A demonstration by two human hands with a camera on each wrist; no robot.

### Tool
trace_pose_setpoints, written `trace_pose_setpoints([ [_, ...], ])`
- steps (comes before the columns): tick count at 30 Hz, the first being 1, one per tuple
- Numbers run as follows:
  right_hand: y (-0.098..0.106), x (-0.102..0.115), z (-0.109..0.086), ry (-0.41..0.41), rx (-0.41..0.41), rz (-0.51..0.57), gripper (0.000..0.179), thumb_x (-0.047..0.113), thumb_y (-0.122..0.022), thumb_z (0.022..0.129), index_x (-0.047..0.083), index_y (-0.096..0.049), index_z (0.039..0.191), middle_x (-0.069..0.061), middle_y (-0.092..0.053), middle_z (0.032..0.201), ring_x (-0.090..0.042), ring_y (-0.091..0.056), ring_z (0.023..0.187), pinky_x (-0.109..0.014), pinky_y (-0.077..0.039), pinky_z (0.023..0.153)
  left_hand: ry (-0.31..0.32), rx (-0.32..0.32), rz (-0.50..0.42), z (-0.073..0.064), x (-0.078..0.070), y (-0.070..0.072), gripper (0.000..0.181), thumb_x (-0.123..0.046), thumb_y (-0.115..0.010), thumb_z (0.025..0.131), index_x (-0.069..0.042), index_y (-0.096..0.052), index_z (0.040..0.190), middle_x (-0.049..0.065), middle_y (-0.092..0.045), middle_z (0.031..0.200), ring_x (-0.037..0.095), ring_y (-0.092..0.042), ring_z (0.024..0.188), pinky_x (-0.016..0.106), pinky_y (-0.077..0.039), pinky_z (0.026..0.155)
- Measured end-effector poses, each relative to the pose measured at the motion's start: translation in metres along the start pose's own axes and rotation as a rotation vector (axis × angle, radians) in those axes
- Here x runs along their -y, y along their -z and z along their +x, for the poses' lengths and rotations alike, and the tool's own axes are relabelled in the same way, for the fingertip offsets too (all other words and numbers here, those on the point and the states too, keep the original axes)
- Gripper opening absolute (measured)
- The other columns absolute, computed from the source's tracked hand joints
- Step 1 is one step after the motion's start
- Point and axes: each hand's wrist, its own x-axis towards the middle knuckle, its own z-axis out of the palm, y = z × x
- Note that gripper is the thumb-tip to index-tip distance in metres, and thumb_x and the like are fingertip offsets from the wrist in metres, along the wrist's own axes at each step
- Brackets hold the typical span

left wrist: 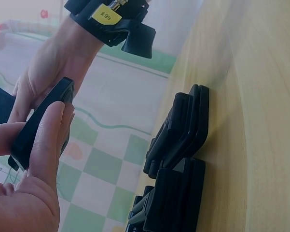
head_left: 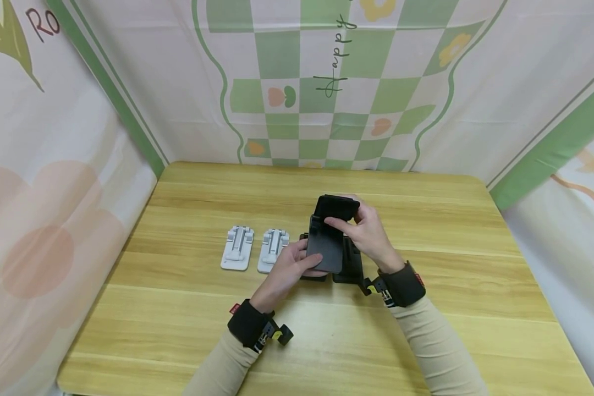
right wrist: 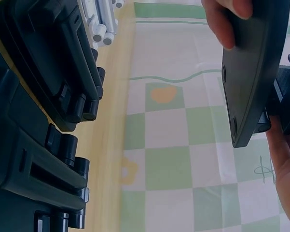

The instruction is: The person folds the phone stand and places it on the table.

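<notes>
Both hands hold one black folding phone stand [head_left: 325,248] over the table, its top plate [head_left: 336,207] tilted up from the flat base. My left hand [head_left: 295,260] grips the lower end of the base, thumb on the face and fingers underneath, as the left wrist view also shows. At the upper end, my right hand [head_left: 369,230] pinches the top plate, with the thumb across the hinge area. Below the hands lie two more black phone stands [right wrist: 43,63], folded; in the head view the held one partly hides them. Round pads [right wrist: 233,126] show on the held base's underside.
Two white folded phone stands [head_left: 237,248] lie side by side on the wooden table [head_left: 203,192], left of the black ones. The nearer white one [head_left: 272,247] is close to my left hand. A patterned curtain [head_left: 277,55] hangs behind the table and along its sides.
</notes>
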Motion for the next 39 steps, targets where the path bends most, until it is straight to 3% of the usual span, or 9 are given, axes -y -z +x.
trace_pose_setpoints([
  [3, -0.001, -0.001, 0.0, 0.021, -0.009, -0.002, 0.038, -0.01, -0.067, 0.078, -0.008, -0.057, 0.115, 0.01, -0.062, 0.111, -0.012, -0.059, 0.1, -0.022, -0.05, 0.084, 0.005, -0.001, 0.001, 0.0, 0.001, 0.0, 0.047, -0.011, -0.055, 0.094, -0.003, -0.043, 0.139, 0.019, -0.061, 0.123, 0.026, -0.061, 0.105, 0.038, -0.054, 0.082],
  [12, 0.0, -0.003, 0.0, 0.028, -0.021, -0.013, 0.036, -0.01, -0.066, 0.079, -0.009, -0.058, 0.113, -0.001, -0.064, 0.11, -0.011, -0.06, 0.1, -0.022, -0.05, 0.085, 0.015, -0.004, -0.005, 0.0, 0.003, 0.0, 0.049, -0.013, -0.056, 0.094, -0.005, -0.042, 0.14, 0.019, -0.061, 0.123, 0.027, -0.062, 0.104, 0.044, -0.052, 0.085],
  [19, 0.004, 0.003, -0.002, -0.048, 0.031, -0.006, 0.039, -0.005, -0.065, 0.082, -0.007, -0.055, 0.12, -0.011, -0.061, 0.115, -0.014, -0.058, 0.102, -0.023, -0.049, 0.086, 0.005, -0.001, 0.006, -0.001, 0.003, -0.002, 0.049, -0.011, -0.055, 0.094, -0.004, -0.041, 0.14, 0.02, -0.061, 0.123, 0.026, -0.062, 0.104, 0.039, -0.054, 0.083],
  [23, 0.009, 0.014, 0.0, -0.082, 0.03, 0.009, 0.045, -0.002, -0.063, 0.085, -0.007, -0.049, 0.127, -0.017, -0.055, 0.123, -0.02, -0.053, 0.109, -0.025, -0.044, 0.094, -0.001, -0.005, 0.01, -0.001, 0.004, -0.002, 0.048, -0.011, -0.055, 0.094, -0.004, -0.042, 0.14, 0.02, -0.061, 0.123, 0.027, -0.062, 0.103, 0.043, -0.052, 0.085],
  [25, 0.011, 0.021, 0.001, -0.043, 0.002, -0.015, 0.047, -0.002, -0.063, 0.085, -0.007, -0.047, 0.129, -0.02, -0.052, 0.126, -0.024, -0.049, 0.113, -0.029, -0.04, 0.098, -0.004, -0.011, 0.017, -0.001, 0.004, -0.002, 0.047, -0.012, -0.055, 0.094, -0.004, -0.042, 0.139, 0.02, -0.061, 0.122, 0.027, -0.062, 0.102, 0.044, -0.052, 0.085],
  [28, 0.013, 0.031, 0.004, 0.099, -0.056, -0.15, 0.047, -0.003, -0.068, 0.08, -0.006, -0.053, 0.125, -0.019, -0.052, 0.123, -0.026, -0.048, 0.114, -0.034, -0.039, 0.1, -0.001, -0.018, 0.017, -0.002, 0.005, -0.002, 0.047, -0.012, -0.055, 0.094, -0.005, -0.043, 0.139, 0.019, -0.061, 0.122, 0.027, -0.063, 0.102, 0.047, -0.05, 0.086],
  [34, 0.013, 0.036, 0.01, 0.401, -0.091, -0.515, 0.039, 0.004, -0.075, 0.076, 0.001, -0.066, 0.113, -0.014, -0.06, 0.11, -0.022, -0.052, 0.103, -0.034, -0.045, 0.083, 0.001, -0.017, 0.012, -0.002, 0.006, -0.001, 0.047, -0.012, -0.054, 0.095, -0.006, -0.041, 0.14, 0.019, -0.06, 0.124, 0.025, -0.061, 0.106, 0.05, -0.048, 0.089],
  [39, 0.007, 0.042, 0.01, 0.456, -0.051, -0.69, 0.027, 0.007, -0.071, 0.081, 0.002, -0.069, 0.108, -0.012, -0.062, 0.101, -0.023, -0.053, 0.093, -0.034, -0.048, 0.074, 0.0, -0.019, 0.017, -0.002, 0.006, -0.003, 0.048, -0.012, -0.054, 0.095, -0.006, -0.04, 0.141, 0.019, -0.06, 0.124, 0.026, -0.061, 0.105, 0.049, -0.049, 0.088],
])
